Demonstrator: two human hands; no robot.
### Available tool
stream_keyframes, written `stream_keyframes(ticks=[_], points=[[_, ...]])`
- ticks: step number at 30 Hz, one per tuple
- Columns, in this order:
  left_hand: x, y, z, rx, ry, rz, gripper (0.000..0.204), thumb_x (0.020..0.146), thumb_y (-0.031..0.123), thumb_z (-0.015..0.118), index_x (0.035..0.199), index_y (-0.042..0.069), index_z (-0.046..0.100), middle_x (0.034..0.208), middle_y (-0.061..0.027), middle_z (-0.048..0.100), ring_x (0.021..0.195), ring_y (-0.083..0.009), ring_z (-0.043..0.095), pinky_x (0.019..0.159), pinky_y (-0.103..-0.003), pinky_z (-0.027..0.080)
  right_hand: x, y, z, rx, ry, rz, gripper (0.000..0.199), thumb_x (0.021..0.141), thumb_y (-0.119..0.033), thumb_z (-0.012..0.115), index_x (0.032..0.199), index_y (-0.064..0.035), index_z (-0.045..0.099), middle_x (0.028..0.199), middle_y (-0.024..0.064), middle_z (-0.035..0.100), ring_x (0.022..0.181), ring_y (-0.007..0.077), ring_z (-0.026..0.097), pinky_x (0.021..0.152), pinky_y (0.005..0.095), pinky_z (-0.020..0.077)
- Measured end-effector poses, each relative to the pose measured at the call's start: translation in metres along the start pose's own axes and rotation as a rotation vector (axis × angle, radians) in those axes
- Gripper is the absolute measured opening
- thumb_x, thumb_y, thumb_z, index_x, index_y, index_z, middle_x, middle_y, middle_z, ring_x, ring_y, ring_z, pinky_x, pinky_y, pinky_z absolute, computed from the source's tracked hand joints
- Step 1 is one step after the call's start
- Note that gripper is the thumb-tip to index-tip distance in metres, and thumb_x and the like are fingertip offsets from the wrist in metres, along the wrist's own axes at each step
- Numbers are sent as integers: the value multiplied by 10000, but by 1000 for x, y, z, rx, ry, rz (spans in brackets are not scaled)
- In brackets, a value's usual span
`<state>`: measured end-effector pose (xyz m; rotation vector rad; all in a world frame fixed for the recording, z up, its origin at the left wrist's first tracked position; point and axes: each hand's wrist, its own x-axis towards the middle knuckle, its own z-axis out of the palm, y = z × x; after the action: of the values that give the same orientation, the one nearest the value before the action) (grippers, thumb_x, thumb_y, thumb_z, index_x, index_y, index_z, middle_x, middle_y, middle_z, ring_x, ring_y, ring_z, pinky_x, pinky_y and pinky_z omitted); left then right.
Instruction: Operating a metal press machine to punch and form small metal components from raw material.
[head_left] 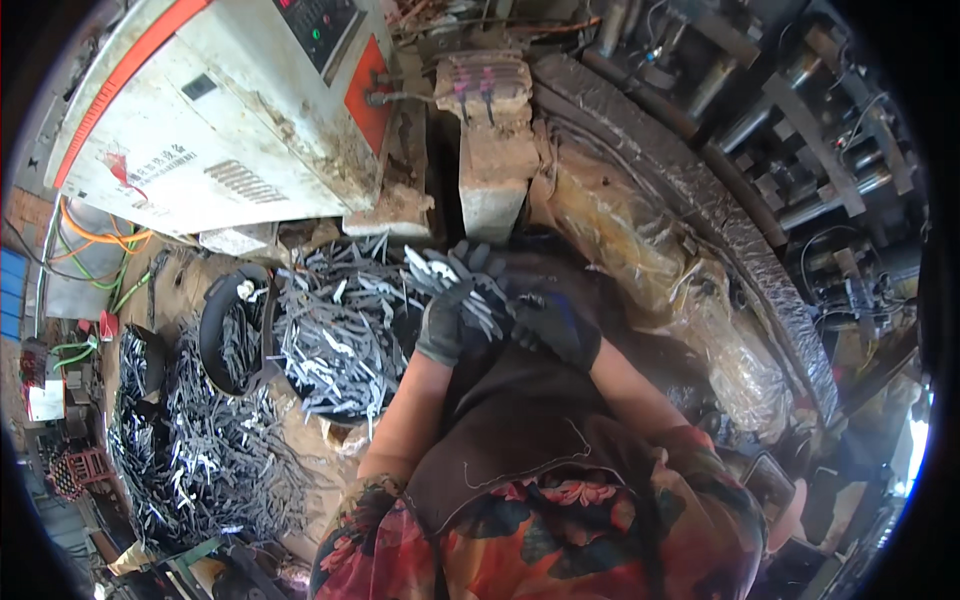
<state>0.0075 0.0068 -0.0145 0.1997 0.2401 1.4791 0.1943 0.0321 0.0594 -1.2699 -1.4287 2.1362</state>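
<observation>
My left hand (441,326), in a dark grey work glove, is closed round a fanned bunch of slim grey metal strips (430,270) in front of my dark apron. The strips point up and to the left, with several lower ones slanting toward my right. My right hand (556,326), gloved too, is just right of the bunch with its fingers curled in. Whatever its fingertips pinch is too small or hidden to make out. Left of my left hand, a wide dark tub (335,340) is heaped with loose metal strips like those held.
A larger pile of strips (215,450) lies at the lower left, with a black bucket (225,330) tipped in it. A white machine cabinet (240,130) stands at the upper left. Beyond my hands rises a dirty pillar-like block (492,170); plastic sheeting (640,260) and machinery fill the right.
</observation>
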Motion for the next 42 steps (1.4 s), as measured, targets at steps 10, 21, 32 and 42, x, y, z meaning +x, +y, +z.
stream_keyframes(ticks=[10,21,32,42], points=[[-6,5,8,-80,84,-33,688,839,-27,534,1444,189,286,1490,-105,314,1356,-314,333,1078,-518,328,4,5,-4,-301,215,-182,236,939,-245,557,1031,-51,654,752,99,653,578,147,605,506,266,457],[0,1,-15,-36,244,-192,112,949,183,496,930,101,569,708,-52,524,734,-238,538,747,-401,489,58,-67,-34,277,191,-285,345,1004,-288,443,1213,-49,580,685,24,565,527,81,478,502,224,411],[-5,7,20,-77,248,-129,414,903,47,567,1284,180,471,856,-24,582,762,-169,544,732,-331,484,152,-86,-81,437,107,-402,329,1006,-266,435,1251,-94,572,856,44,645,644,108,576,634,244,497],[-3,3,6,-140,230,-257,64,900,112,564,960,101,586,804,-43,582,798,-199,560,769,-356,478,185,-108,-90,507,285,-295,374,956,-372,529,826,-36,633,599,-1,551,455,96,456,414,235,341]])
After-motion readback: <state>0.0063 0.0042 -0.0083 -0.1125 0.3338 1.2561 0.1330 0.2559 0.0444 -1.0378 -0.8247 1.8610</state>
